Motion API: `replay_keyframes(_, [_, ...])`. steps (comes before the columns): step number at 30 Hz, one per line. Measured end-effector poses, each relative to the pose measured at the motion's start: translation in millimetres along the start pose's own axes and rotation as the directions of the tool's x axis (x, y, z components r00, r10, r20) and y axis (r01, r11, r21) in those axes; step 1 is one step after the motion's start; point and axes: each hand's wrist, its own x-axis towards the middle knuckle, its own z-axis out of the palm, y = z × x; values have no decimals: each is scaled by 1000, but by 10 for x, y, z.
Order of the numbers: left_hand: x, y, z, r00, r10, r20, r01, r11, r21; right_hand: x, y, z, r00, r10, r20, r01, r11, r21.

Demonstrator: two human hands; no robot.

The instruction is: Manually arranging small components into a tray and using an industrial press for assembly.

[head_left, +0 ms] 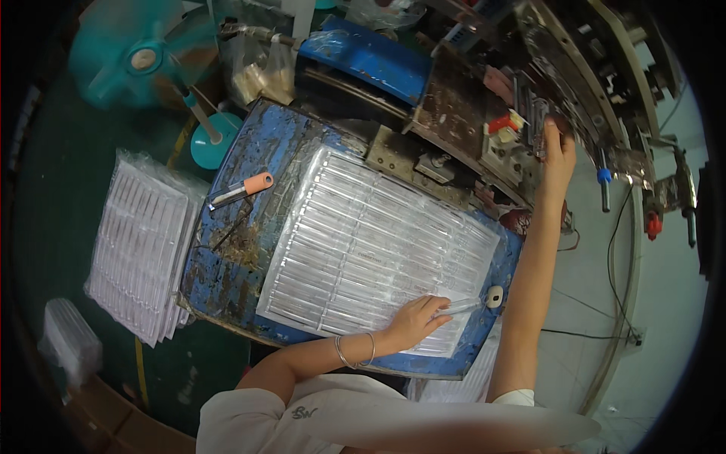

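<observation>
Over the near right part of a clear ribbed plastic tray sheet [355, 242], my left hand [412, 324] is closed, its thumb and fingers round a slim silvery tool [463, 305] that looks like tweezers. The sheet has rows of long narrow slots and lies across a worn blue worktable [227, 280]. My right arm is stretched far forward to the machine [461, 106]. There my right hand [558, 151] is closed at a cluttered metal ledge, its fingertips by a dark part; what they hold is hidden. A red and yellow item [505, 122] lies left of that hand.
A marker-like tube with an orange cap [259, 182] lies on the table's left side. Stacked clear trays [140, 242] stand left of the table. Behind them a teal fan [141, 59] is spinning. A small white device [494, 296] sits at the table's right edge.
</observation>
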Motion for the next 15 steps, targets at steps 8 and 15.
replay_keyframes(8, [-32,-15,20,990,139,-2,-138,984,110,147,30,205,997,-79,-3,79,993,84])
replay_keyframes(15, [-51,-36,18,982,187,-4,-185,975,126,94,-16,248,1000,3,19,-6,989,150])
